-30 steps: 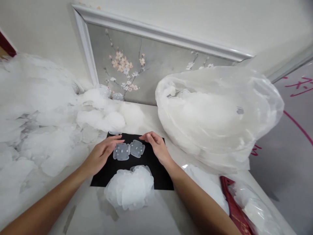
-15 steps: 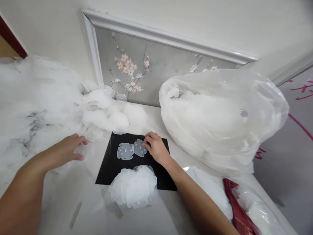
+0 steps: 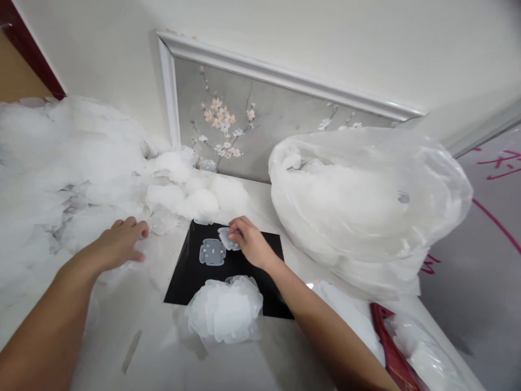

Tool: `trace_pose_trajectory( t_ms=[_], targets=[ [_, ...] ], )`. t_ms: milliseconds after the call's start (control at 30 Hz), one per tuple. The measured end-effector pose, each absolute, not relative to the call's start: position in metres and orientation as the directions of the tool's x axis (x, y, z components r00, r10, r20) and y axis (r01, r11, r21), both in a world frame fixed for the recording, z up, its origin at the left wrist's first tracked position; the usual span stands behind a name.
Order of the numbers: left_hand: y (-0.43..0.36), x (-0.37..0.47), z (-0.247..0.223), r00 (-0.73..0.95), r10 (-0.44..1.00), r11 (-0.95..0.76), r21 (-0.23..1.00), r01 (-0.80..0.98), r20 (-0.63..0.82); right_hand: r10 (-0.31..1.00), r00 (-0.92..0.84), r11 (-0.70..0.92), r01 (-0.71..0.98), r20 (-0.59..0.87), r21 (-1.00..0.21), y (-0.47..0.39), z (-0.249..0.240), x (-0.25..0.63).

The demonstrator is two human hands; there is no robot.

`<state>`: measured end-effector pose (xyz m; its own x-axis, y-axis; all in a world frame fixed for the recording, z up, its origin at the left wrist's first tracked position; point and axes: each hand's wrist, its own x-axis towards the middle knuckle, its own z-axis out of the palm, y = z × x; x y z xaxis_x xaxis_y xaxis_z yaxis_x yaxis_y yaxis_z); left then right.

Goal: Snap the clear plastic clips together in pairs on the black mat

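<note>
My right hand [image 3: 251, 242] pinches a small translucent plastic piece [image 3: 226, 239] by its right side, tilted over the black sheet [image 3: 248, 279]. A similar notched, roughly square translucent piece [image 3: 212, 252] lies flat on the sheet, just left of it. At the sheet's front edge sits a heap of stacked translucent pieces [image 3: 225, 310]. To the left of the sheet, my left hand [image 3: 124, 243] hovers with thumb and fingers apart, holding nothing, beside the large pile of white translucent pieces [image 3: 81, 163].
A big clear plastic bag [image 3: 366, 201] filled with white pieces stands at the right. More pieces [image 3: 345, 309] and a red object [image 3: 393, 347] with a small bag lie at the right front. Behind, a framed flower picture [image 3: 220, 108] leans on the wall.
My right hand has picked the second piece up off the black sheet, moving it slightly away from me. My left hand stays open beside the pile. The view has shifted slightly.
</note>
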<state>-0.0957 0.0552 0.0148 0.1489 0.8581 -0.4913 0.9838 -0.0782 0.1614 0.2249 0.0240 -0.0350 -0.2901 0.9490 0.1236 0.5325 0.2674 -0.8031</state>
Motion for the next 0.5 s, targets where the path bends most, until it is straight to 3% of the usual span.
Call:
trace_pose_trajectory(
  t_ms=[67,133,300,367,433,500],
  targets=[
    [0.055,-0.098,0.011,0.118,0.853,-0.033,0.174,0.984,-0.508,0.912,-0.407,0.278,0.534,0.045,-0.799,0.023,-0.03,0.208],
    [0.056,-0.101,0.008,0.123,0.823,-0.027,0.179,0.984,-0.554,0.886,-0.458,0.271,0.639,-0.074,-0.72,0.023,-0.027,0.193],
    [0.054,-0.099,0.014,0.128,0.746,-0.07,0.114,0.991,-0.653,0.874,-0.348,0.044,0.752,-0.338,-0.658,0.03,-0.02,0.178],
    [0.052,-0.095,0.019,0.121,0.751,-0.105,0.064,0.992,-0.649,0.873,-0.34,0.045,0.771,-0.35,-0.635,0.032,-0.018,0.184],
    [0.051,-0.094,0.023,0.135,0.78,-0.157,0.018,0.987,-0.611,0.885,-0.356,0.036,0.694,-0.299,-0.719,0.028,-0.012,0.195],
    [0.051,-0.099,0.024,0.176,0.812,-0.178,0.051,0.983,-0.557,0.862,-0.408,-0.105,0.435,-0.3,-0.894,0.017,-0.002,0.208]
  ],
)
